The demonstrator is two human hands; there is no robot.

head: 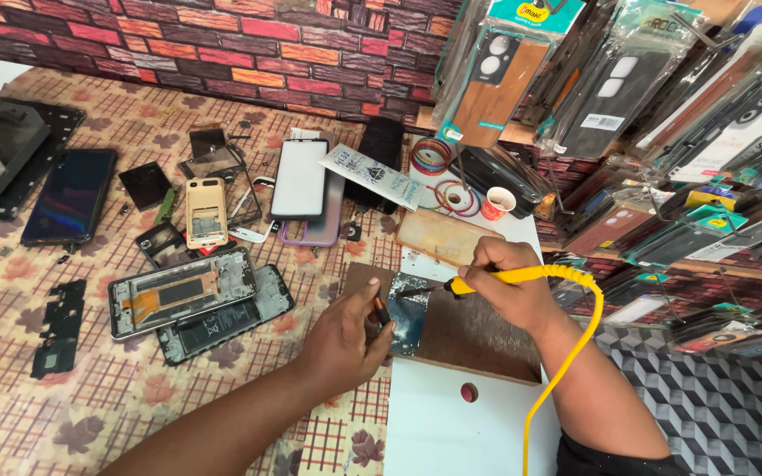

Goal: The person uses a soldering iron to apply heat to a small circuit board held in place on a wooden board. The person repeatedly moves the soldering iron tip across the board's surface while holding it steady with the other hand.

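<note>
Right hand (509,286) closed tight around yellow soldering iron (496,278), tip lowered to small circuit board (410,310) lying on brown wooden board (478,339). Yellow coiled cord (575,335) trailing from the iron past the wrist. Left hand (346,339) curled narrow, fingertips pinching the circuit board's left edge, pressing it down. Small paper cup (497,204) just beyond, contents too small to tell. Nearby on the patterned tablecloth (11,353): opened phone frame (180,291), battery-side phone body (222,319), dark phone (70,196), white-backed phone (300,179). Packaged phone cases (628,79) hanging at right, well apart from both hands.
</note>
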